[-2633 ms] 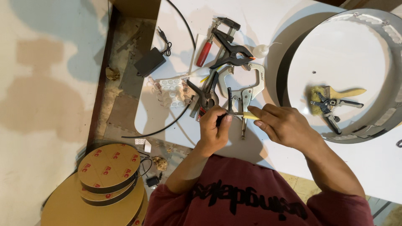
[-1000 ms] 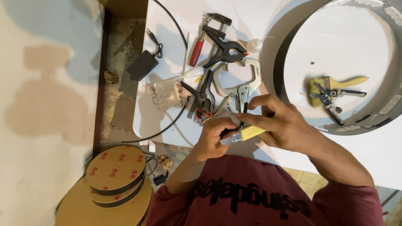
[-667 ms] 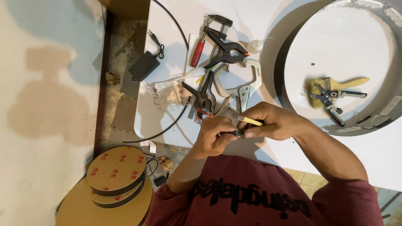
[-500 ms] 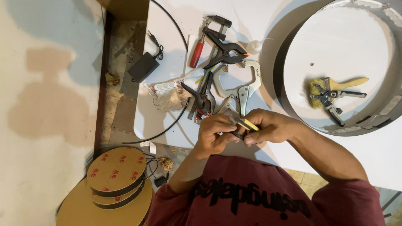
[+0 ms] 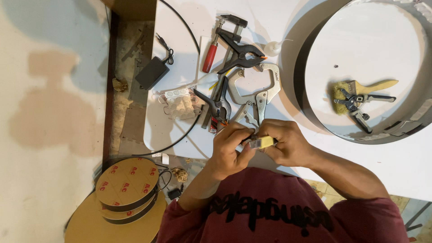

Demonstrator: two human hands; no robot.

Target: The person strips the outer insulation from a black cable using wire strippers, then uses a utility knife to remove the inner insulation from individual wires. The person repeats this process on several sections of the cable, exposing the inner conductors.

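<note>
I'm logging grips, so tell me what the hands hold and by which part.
Both hands share a small yellow-bodied tool: the right hand wraps its body, and the left hand pinches its dark end with the fingers.

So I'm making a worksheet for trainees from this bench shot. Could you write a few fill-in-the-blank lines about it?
1. Both hands, left hand and right hand, hold a small tool with a ____ handle.
2. The bar clamp has a ____ handle.
3. The brush lies inside the large ____ hoop.
4. The black power adapter lies to the ____ of the clamps.

Missing words: yellow; red; round; left
</note>
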